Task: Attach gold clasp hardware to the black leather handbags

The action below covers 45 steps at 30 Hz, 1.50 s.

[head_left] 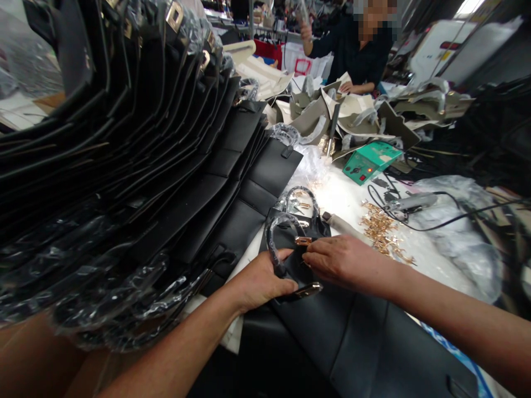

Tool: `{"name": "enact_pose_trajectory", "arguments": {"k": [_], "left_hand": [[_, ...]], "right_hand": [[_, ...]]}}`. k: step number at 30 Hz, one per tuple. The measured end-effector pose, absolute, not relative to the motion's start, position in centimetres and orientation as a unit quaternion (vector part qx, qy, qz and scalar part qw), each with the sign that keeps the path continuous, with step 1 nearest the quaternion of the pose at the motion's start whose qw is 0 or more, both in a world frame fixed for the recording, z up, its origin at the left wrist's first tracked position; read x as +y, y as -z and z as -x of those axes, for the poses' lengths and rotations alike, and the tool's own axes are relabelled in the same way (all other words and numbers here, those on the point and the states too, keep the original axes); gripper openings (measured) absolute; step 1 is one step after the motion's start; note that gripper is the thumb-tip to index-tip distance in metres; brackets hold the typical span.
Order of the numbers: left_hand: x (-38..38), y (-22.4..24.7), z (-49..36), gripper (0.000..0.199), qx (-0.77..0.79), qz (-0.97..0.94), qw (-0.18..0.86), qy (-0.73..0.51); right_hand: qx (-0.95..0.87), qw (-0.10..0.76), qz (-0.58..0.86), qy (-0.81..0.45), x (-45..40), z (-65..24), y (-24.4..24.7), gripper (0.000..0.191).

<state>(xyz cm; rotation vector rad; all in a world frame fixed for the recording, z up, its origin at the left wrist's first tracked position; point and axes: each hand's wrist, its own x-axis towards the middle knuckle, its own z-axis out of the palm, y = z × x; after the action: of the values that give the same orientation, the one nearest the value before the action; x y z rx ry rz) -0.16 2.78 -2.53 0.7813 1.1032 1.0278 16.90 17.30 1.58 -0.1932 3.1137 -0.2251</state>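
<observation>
Bare hands work a black leather handbag (315, 276) lying on the white tabletop (344, 199).
Left hand's (261, 282) fingers close around its wrapped handle (274, 243); right hand's (344, 260) fingers sit at a gold clasp (303, 241), grip unclear.

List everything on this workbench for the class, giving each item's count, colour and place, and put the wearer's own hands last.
Stacked bag panels in plastic film: many, black, left side of the bench.
Handbag: one, black, under the hands, handles wrapped in plastic.
Clasp: one, gold, on the handbag.
Loose fittings: many, gold, right of the hands.
Control box: one, green, beyond the fittings.
Leather pieces: many, beige and grey, far end.
Co-worker: one, dark top, across the bench.
Left hand: one, bare, on the handbag's handle.
Right hand: one, bare, beside the clasp.
</observation>
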Motion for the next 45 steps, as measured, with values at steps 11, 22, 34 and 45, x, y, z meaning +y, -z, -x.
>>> {"name": "enact_pose_trajectory", "arguments": {"k": [11,22,34,45], "left_hand": [[2.7,2.6,-0.2,0.048,0.49,-0.378,0.637,-0.458],[2.9,3.0,-0.1,0.043,0.483,-0.39,0.625,-0.473],[2.4,3.2,-0.2,0.041,0.485,-0.414,0.6,-0.483],[2.5,2.1,-0.4,0.05,0.512,-0.372,0.616,-0.468]], "right_hand": [[0.996,0.029,0.037,0.076,16.3,-17.1,-1.8,0.013],[0.995,0.059,0.008,0.082,15.8,-16.7,-1.8,0.016],[0.992,0.059,0.043,0.105,15.5,-16.6,-2.9,0.022],[0.997,0.062,0.047,0.023,14.4,-15.1,-2.7,0.011]]}}
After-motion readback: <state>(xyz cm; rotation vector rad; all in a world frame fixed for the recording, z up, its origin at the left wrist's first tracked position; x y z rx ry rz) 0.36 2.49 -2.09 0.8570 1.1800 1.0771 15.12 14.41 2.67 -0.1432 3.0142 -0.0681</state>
